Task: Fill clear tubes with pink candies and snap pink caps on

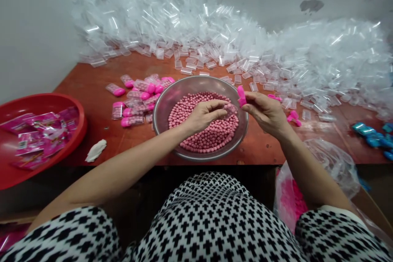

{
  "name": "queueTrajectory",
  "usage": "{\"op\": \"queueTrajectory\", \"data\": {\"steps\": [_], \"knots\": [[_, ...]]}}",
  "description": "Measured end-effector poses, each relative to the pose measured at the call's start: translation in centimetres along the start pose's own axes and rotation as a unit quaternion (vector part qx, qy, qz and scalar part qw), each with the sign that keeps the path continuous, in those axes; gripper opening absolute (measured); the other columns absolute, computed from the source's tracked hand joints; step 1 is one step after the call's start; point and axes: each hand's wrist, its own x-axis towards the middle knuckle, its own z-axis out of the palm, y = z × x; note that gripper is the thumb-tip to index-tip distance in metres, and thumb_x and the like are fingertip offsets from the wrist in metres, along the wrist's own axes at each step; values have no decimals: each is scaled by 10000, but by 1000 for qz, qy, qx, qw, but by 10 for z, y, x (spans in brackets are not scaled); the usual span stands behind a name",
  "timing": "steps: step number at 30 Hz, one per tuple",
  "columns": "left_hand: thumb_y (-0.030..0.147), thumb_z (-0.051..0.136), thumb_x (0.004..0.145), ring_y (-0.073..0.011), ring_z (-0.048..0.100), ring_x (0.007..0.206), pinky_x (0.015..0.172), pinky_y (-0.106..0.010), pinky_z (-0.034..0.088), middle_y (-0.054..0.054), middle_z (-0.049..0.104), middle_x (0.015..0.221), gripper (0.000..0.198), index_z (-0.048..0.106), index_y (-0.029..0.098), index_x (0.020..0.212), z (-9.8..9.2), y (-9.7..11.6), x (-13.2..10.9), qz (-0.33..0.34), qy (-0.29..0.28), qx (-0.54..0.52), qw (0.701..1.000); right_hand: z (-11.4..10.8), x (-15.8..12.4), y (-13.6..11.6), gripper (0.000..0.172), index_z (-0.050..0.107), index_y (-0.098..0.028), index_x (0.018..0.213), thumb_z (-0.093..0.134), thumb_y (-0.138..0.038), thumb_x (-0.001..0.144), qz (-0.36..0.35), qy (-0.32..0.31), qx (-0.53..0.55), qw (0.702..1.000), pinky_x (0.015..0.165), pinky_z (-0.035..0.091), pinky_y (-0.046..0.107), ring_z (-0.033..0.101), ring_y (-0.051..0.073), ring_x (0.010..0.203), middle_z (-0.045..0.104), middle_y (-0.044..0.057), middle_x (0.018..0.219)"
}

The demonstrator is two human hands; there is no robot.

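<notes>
My left hand [208, 116] is over the metal bowl [159, 125], its fingers closed round a clear plastic tube [229, 110] that blends with the pink balls [199, 139] behind it. Just right of it, above the bowl's right rim, my right hand [265, 112] pinches a bright pink cap [241, 95] between thumb and fingers. Cap and tube are apart. Small round pink balls fill much of the bowl. Left of the bowl lies a pile of filled tubes [135, 104] with pink caps on them.
A large heap of clear tubes [215, 37] runs along the wall. At the left stands a red basin [80, 118] with pink packets; white crumpled material [95, 150] lies beside it. Loose pink caps [294, 118], blue items [371, 134] and a plastic bag [282, 196] of pink pieces are at the right.
</notes>
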Motion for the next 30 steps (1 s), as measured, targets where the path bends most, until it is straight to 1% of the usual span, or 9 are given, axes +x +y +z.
{"op": "queueTrajectory", "data": {"steps": [4, 7, 13, 17, 21, 23, 25, 28, 30], "knots": [[314, 704, 811, -175, 700, 894, 848, -316, 565, -71, 752, 992, 262, 738, 133, 997, -2, -2, -1, 30, -8, 13, 999, -4, 5, -16, 320, 664, -207, 1221, 537, -344, 961, -72, -55, -94, 991, 849, 530, 342, 682, 211, 924, 731, 101, 1084], [350, 695, 829, -181, 700, 894, 840, -310, 557, -73, 757, 966, 251, 754, 143, 959, -4, -6, 0, 54, -18, 49, 997, -8, 10, -22, 348, 646, -204, 1254, 517, -334, 958, -106, -135, -125, 977, 807, 515, 318, 668, 199, 892, 716, 105, 1077], [351, 624, 890, -187, 709, 948, 849, -271, 521, -62, 777, 1014, 262, 773, 177, 1015, -12, -7, -2, 86, -7, 162, 983, -8, 19, -20, 414, 597, -204, 1320, 506, -277, 923, -89, -248, -157, 952, 701, 474, 278, 657, 190, 830, 714, 92, 1049], [158, 541, 887, -184, 713, 969, 874, -260, 503, -48, 781, 1003, 271, 768, 188, 1033, -15, -5, -4, 122, 11, 282, 952, -2, 26, -15, 382, 622, -188, 1252, 522, -282, 896, -62, -296, -165, 939, 763, 472, 305, 676, 223, 891, 731, 95, 1092], [88, 530, 866, -182, 706, 876, 821, -271, 497, -66, 769, 930, 291, 757, 165, 1032, -18, -6, -5, 140, 38, 388, 910, 0, 33, -8, 340, 665, -175, 1165, 544, -290, 869, -49, -333, -155, 929, 758, 464, 310, 673, 228, 862, 738, 94, 1049], [113, 551, 875, -187, 698, 844, 800, -283, 496, -75, 764, 897, 249, 759, 151, 1007, -19, -8, -4, 131, 51, 392, 909, -3, 33, -5, 332, 674, -172, 1150, 558, -310, 871, -32, -336, -129, 932, 737, 464, 307, 666, 215, 814, 742, 79, 982], [182, 589, 886, -196, 700, 845, 802, -297, 506, -81, 768, 904, 208, 765, 147, 992, -21, -8, -3, 110, 68, 346, 929, -5, 30, -1, 332, 676, -170, 1148, 576, -346, 885, 8, -314, -72, 947, 704, 470, 294, 652, 191, 754, 738, 58, 906], [307, 635, 881, -211, 714, 907, 845, -319, 538, -84, 775, 982, 241, 770, 156, 1011, -21, -8, -2, 71, 60, 215, 972, -3, 23, 3, 355, 667, -169, 1154, 610, -413, 903, 47, -185, 51, 980, 729, 502, 287, 663, 180, 808, 737, 62, 963], [373, 665, 863, -220, 716, 950, 878, -335, 555, -85, 771, 1023, 286, 768, 160, 1024, -19, -7, -2, 48, 35, 148, 987, 5, 20, 4, 338, 679, -166, 1116, 644, -419, 894, 32, -85, 74, 993, 762, 512, 292, 671, 184, 858, 738, 71, 995]]}}
